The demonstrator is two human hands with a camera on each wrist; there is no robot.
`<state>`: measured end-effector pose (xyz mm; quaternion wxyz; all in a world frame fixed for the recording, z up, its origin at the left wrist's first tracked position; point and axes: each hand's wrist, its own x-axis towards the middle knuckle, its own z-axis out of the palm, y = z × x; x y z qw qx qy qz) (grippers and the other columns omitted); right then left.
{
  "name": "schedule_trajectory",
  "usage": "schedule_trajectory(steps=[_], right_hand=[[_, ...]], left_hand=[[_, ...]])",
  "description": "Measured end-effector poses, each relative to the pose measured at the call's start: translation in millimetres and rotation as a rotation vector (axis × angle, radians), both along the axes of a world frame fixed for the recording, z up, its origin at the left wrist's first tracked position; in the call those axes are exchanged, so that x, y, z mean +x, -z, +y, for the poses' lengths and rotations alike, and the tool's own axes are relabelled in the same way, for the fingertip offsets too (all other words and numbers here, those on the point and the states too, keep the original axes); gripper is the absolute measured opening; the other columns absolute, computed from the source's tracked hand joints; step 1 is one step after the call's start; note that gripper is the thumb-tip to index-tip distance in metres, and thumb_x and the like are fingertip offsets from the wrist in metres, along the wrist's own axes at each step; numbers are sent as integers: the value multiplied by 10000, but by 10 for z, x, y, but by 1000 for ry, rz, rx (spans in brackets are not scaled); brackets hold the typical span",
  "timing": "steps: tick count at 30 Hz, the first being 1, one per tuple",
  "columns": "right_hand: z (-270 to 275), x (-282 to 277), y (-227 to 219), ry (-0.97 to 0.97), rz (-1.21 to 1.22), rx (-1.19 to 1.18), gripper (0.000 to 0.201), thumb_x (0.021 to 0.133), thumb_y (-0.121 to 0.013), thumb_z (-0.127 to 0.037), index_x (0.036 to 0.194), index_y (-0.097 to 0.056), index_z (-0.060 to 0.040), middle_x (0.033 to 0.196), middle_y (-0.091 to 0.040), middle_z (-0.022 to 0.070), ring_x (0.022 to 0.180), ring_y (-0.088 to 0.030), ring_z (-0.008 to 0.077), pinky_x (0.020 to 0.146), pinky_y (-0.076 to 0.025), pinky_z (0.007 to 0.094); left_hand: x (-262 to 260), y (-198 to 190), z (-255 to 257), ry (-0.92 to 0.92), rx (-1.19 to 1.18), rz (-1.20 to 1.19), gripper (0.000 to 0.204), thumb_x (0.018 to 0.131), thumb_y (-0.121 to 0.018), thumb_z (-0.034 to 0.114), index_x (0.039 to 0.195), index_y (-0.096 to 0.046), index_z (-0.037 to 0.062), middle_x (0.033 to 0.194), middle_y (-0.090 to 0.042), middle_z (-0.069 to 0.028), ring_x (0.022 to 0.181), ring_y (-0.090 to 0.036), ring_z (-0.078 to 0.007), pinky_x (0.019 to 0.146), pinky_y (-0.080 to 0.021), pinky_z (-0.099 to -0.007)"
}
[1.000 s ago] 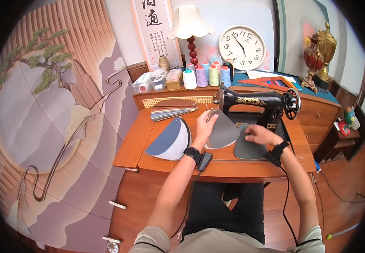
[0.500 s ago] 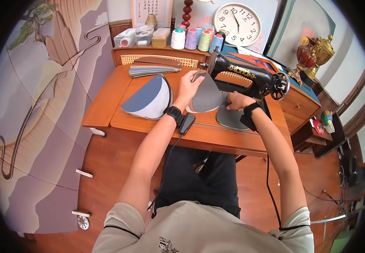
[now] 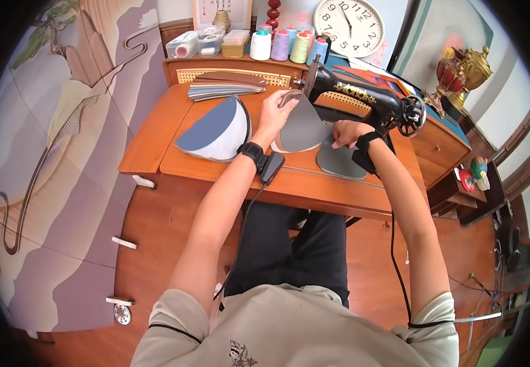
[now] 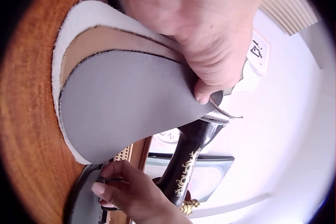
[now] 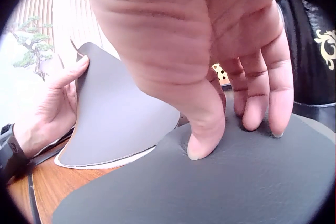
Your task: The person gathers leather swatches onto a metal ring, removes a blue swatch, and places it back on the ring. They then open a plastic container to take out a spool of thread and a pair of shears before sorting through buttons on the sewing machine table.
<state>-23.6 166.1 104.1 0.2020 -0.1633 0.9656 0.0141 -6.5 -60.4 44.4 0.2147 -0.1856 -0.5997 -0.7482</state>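
Observation:
In the head view, my left hand (image 3: 272, 116) pinches the narrow top of a few stacked, rounded leather pieces (image 3: 301, 125). The left wrist view shows a grey piece (image 4: 126, 103) in front, with a brown piece (image 4: 84, 45) and a pale one (image 4: 65, 29) fanned out behind. Their wide lower edges reach down to the wooden table. On a dark grey leather piece (image 5: 236, 182) lying flat rest the thumb and fingertips of my right hand (image 5: 210, 61). The thumb dents its surface slightly, and the index finger is mostly hidden.
Behind my right hand stands a black sewing machine (image 3: 350, 95). Left of my left hand lie a blue-and-white half-round piece (image 3: 216, 131) and a stack of leather strips (image 3: 228, 88). Thread spools (image 3: 280, 46) and plastic boxes (image 3: 210, 43) line the back shelf.
The head view has tipped downward and shifted. My right hand has lowered its fingers onto the dark grey leather piece. My left hand keeps its pinch on the stacked pieces.

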Motion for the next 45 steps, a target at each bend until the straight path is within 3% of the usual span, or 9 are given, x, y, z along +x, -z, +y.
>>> schedule_trajectory(steps=[3, 13, 16, 23, 32, 33, 37, 39, 45], right_hand=[[60, -15, 16, 64, -98, -106, 377, 794, -786, -269, 996, -598, -12, 877, -636, 67, 679, -625, 172, 567, -503, 310], [139, -64, -38, -72, -130, -150, 370, 816, -766, -317, 939, -594, -13, 881, -617, 69, 735, -626, 184, 622, -532, 292], [124, -143, -41, -94, -151, -116, 375, 782, -793, -316, 912, -602, -22, 796, -605, 48, 703, -615, 168, 595, -514, 286], [170, -163, -39, -159, -147, -202, 433, 721, -827, -328, 875, -597, 5, 775, -633, 90, 654, -627, 196, 567, -510, 320], [215, -283, -192, -64, 9, -246, 418, 772, -776, -153, 1114, -589, -2, 869, -670, 108, 667, -645, 227, 581, -503, 356], [146, -260, -237, -53, -30, -148, 374, 773, -769, -125, 1081, -588, -16, 850, -650, 79, 728, -642, 221, 574, -518, 338], [139, -330, -167, -85, -37, -143, 368, 762, -773, -129, 1057, -587, -10, 850, -669, 116, 774, -655, 255, 658, -506, 378], [115, -340, -176, -154, 89, -30, 336, 760, -757, -118, 1038, -601, -11, 854, -677, 146, 830, -658, 307, 716, -495, 402], [40, -9, -513, -298, 115, -129, 179, 756, -700, -73, 916, -651, -11, 868, -677, 164, 875, -647, 338, 732, -494, 413]], left_hand=[[17, 22, 14, 0, 6, -9, 238, 872, -653, 54, 1095, -638, -29, 970, -698, -57, 858, -629, -87, 757, -502, -236], [7, 28, -6, -1, -37, -6, 250, 890, -670, 92, 1112, -622, -14, 949, -694, -36, 825, -620, -64, 729, -499, -218], [21, 26, -12, 8, -40, -50, 256, 890, -669, 92, 1117, -618, -15, 955, -692, -39, 832, -620, -66, 732, -499, -221], [103, -48, 29, -58, -124, -57, 260, 889, -660, 83, 1119, -613, -29, 969, -691, -49, 864, -619, -67, 752, -495, -216], [166, -78, 46, -46, -100, -90, 238, 902, -642, 68, 1118, -611, -26, 980, -684, -42, 862, -619, -65, 750, -498, -212], [158, -65, 42, -35, -91, -103, 239, 902, -642, 67, 1121, -609, -25, 981, -683, -40, 865, -617, -63, 751, -497, -211], [174, -65, 59, -21, -59, -131, 257, 902, -648, 63, 1139, -599, -23, 993, -680, -34, 876, -613, -58, 760, -493, -207], [203, -90, 61, -21, -53, -172, 282, 898, -653, 54, 1158, -586, -30, 1011, -677, -41, 894, -615, -63, 776, -496, -210], [248, -128, 88, -41, -64, -155, 279, 897, -637, 26, 1164, -582, -37, 1045, -671, -63, 931, -622, -84, 820, -502, -227]])
